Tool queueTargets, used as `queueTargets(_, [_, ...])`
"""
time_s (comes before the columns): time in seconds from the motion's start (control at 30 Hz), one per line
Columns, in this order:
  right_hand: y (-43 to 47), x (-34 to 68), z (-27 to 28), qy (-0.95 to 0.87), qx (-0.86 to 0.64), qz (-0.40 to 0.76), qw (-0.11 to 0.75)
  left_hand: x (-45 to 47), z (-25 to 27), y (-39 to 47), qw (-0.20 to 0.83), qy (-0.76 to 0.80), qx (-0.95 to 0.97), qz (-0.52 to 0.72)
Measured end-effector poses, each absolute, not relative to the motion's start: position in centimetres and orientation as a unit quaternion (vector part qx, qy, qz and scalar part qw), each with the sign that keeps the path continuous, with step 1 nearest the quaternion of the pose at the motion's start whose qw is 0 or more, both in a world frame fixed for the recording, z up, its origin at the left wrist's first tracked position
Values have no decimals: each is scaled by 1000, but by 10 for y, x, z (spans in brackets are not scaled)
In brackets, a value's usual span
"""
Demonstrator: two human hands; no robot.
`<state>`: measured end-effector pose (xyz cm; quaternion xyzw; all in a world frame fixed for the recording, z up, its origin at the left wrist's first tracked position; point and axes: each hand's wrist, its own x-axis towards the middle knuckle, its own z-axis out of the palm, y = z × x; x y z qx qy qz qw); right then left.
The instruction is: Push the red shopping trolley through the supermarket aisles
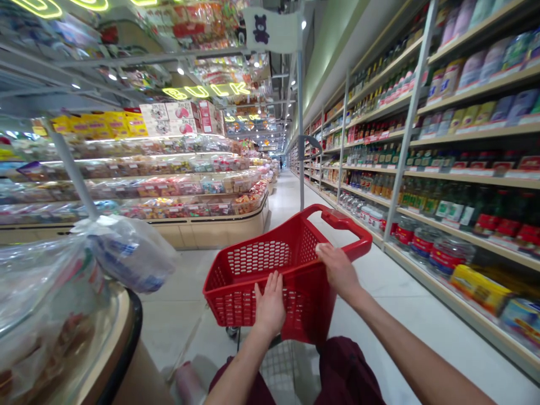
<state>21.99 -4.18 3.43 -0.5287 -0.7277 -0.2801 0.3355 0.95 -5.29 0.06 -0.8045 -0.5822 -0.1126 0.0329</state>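
Note:
A red plastic shopping cart (259, 256) with perforated walls stands in front of me, turned so that its push handle (356, 239) is at the right. My left hand (270, 306) lies against the near side wall, fingers stretched out and fingertips close to the top rim. Farther right, my right hand (337, 273) is closed over the rim near the handle end, its thumb and fingers bent around the edge. Its palm side is hidden. Below the basket, part of a caster wheel (232, 332) shows.
Tall shelves of bottles and jars (451, 247) line the right side. At the left front is a rounded display counter (122, 343) with a roll of plastic bags (130, 253). Tiered bins of packaged sweets (181, 188) stand beyond. A pale tiled aisle (282, 194) runs away ahead.

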Motion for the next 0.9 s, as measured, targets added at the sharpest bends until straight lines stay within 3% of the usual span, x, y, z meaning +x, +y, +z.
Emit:
queueTargets(0.13, [-42,232,36,-675,-567,-309,356,14,-2,-52,25,-590,-798,-116])
queueTargets(0.3, [-44,195,14,-773,-463,-283,327,13,1,-52,26,-580,-807,-110])
queueTargets(0.53, [-41,237,37,-660,-583,-313,355,17,6,-56,11,-578,-811,-89])
queueTargets(0.73, [-43,195,16,-788,-452,-272,316,17,3,-56,32,-573,-814,-88])
queueTargets(0.9, [-39,247,42,-669,-576,-305,357,16,4,-58,22,-569,-816,-96])
